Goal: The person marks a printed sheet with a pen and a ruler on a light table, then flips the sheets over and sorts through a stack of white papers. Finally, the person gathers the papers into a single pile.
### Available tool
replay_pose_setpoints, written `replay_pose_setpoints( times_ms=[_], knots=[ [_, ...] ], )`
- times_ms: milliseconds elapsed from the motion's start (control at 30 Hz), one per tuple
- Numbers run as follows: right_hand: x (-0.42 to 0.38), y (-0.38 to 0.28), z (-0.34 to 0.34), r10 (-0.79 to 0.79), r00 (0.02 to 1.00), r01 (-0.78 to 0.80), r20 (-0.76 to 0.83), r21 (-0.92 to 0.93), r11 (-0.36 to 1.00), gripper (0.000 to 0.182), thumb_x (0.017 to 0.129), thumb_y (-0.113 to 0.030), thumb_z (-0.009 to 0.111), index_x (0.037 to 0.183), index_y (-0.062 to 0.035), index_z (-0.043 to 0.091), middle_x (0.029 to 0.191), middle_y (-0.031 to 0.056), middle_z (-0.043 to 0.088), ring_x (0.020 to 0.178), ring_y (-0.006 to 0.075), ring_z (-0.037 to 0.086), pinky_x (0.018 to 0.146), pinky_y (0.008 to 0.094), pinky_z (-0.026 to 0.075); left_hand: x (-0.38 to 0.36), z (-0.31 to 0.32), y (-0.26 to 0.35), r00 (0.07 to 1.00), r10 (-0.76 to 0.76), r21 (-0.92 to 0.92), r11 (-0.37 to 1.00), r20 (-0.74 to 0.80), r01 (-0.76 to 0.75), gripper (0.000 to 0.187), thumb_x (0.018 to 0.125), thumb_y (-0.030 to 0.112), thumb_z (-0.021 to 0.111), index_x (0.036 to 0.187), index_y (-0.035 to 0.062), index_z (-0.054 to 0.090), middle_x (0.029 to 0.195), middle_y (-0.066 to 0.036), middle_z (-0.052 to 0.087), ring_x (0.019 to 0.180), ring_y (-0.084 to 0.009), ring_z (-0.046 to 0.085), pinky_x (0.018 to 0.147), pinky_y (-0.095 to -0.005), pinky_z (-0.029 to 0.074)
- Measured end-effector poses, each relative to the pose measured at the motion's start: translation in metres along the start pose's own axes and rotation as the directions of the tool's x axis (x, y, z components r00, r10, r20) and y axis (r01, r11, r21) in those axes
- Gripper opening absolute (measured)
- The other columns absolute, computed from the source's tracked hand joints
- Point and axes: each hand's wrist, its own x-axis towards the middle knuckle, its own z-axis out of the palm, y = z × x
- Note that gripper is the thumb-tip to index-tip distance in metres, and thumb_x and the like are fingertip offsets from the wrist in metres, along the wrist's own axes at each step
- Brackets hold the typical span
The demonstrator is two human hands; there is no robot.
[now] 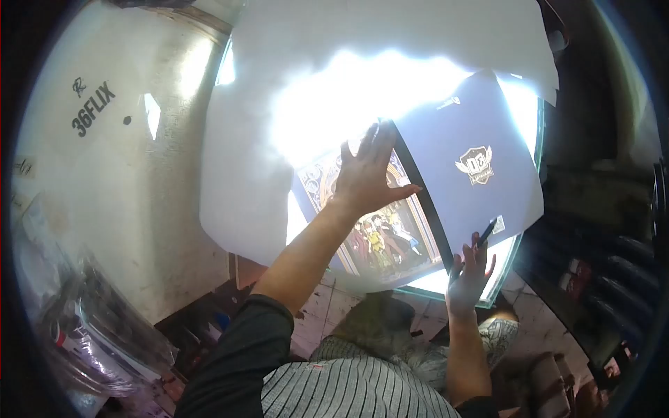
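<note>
A large printed sheet [446,132] lies over a brightly lit glass-topped table [512,268]. One half is dark blue with a winged shield emblem, the other has a colourful drawing of several figures, and a black strip [425,181] runs between them. My left hand [362,174] rests flat on the illustrated half, fingers spread, thumb across the strip. At the sheet's near edge is my right hand [468,282], palm turned up beside the end of the strip. A dark pen [489,231] sticks out from between its fingers.
Plain white sheets [244,174] spread across the glass to the left and far side. A pale board [153,188] marked "36FLIX" stands left. Plastic-wrapped material [97,334] lies lower left. Dark wrapped rolls [592,244] are at the right. Glare washes out the table's middle.
</note>
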Motion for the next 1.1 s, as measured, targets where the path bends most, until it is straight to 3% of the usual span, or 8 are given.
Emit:
replay_pose_setpoints(
  times_ms=[233,367,433,600,900,967,1000,1100],
  knots=[
    [0.016,-0.016,-0.01,0.115,0.99,-0.099,-0.081,0.174,0.98,0.028,0.094,-0.017,0.066,0.12,-0.0086,0.058,0.137,0.0089,0.061,0.132,0.0283,0.052,0.116,0.0512,0.023,0.006,-0.033,0.033,0.964,-0.171,-0.03,0.983,0.204,0.18,0.148,0.057,0.085,0.072,0.156,-0.0005,0.005,0.163,-0.026,0.006,0.152,-0.0405,0.002,0.117,-0.0671,0.005],
    [0.013,0.007,-0.03,0.367,0.918,-0.212,-0.148,0.598,0.772,0.009,0.094,-0.007,0.066,0.102,-0.0054,0.063,0.102,0.0098,0.072,0.095,0.0199,0.069,0.087,0.0355,0.052,0.007,-0.038,0.037,0.956,-0.187,-0.044,0.978,0.228,0.202,0.148,0.055,0.08,0.078,0.157,0.0019,0.006,0.164,-0.023,0.008,0.153,-0.0359,-0.002,0.12,-0.0614,0.002],
    [0.042,0.019,-0.055,0.302,0.9,-0.04,-0.314,0.631,0.774,0.009,0.096,-0.005,0.063,0.103,-0.0003,0.064,0.081,0.0089,0.072,0.073,0.014,0.069,0.068,0.0279,0.053,0.007,-0.034,0.037,0.956,-0.19,-0.031,0.979,0.225,0.202,0.147,0.055,0.08,0.078,0.157,0.0021,0.007,0.164,-0.023,0.008,0.153,-0.0357,-0.003,0.121,-0.0609,0.002],
    [0.128,0.011,-0.08,0.412,0.91,-0.203,-0.052,0.81,0.55,0.019,0.095,-0.006,0.062,0.112,0.003,0.066,0.087,0.0117,0.074,0.074,0.013,0.07,0.065,0.0241,0.052,0.006,-0.035,0.034,0.955,-0.201,-0.05,0.975,0.22,0.217,0.146,0.056,0.081,0.077,0.157,0.0017,0.007,0.164,-0.023,0.007,0.153,-0.0369,-0.004,0.12,-0.0622,0.0],
    [0.266,-0.069,-0.001,-0.02,1.0,-0.002,0.015,0.852,0.523,0.014,0.093,-0.013,0.066,0.1,-0.0016,0.069,0.086,0.0098,0.073,0.078,0.0147,0.072,0.068,0.0263,0.057,0.003,-0.03,0.028,0.963,-0.205,0.067,0.978,0.175,0.196,0.146,0.06,0.084,0.07,0.157,0.002,-0.002,0.165,-0.02,0.001,0.153,-0.0373,-0.001,0.118,-0.0649,0.006],
    [0.281,-0.075,0.014,-0.29,0.943,0.323,-0.162,0.654,0.685,0.01,0.09,-0.011,0.063,0.095,-0.0041,0.068,0.085,0.0069,0.071,0.076,0.0169,0.07,0.063,0.0288,0.056,0.002,-0.03,0.027,0.971,-0.17,0.015,0.985,0.166,0.17,0.147,0.059,0.084,0.072,0.157,0.0014,0.0,0.163,-0.024,0.002,0.153,-0.038,-0.002,0.119,-0.0629,0.0],
    [0.29,-0.075,0.023,-0.523,0.767,0.634,-0.372,0.315,0.706,0.007,0.085,-0.01,0.062,0.091,-0.0065,0.065,0.086,0.0049,0.07,0.075,0.0198,0.068,0.058,0.0317,0.055,0.002,-0.031,0.027,0.972,-0.169,0.023,0.986,0.166,0.167,0.148,0.059,0.084,0.073,0.157,0.0017,-0.001,0.163,-0.024,0.002,0.153,-0.038,-0.002,0.119,-0.0632,0.0],
    [0.295,-0.076,0.039,-0.586,0.735,0.67,-0.342,0.233,0.705,0.007,0.083,-0.01,0.063,0.089,-0.0077,0.064,0.089,0.0045,0.07,0.074,0.02,0.067,0.057,0.0325,0.054,0.001,-0.031,0.025,0.972,-0.166,-0.01,0.985,0.167,0.17,0.147,0.059,0.084,0.073,0.157,0.0025,-0.001,0.163,-0.023,0.003,0.153,-0.0377,-0.002,0.119,-0.0634,0.001]
  ],
)
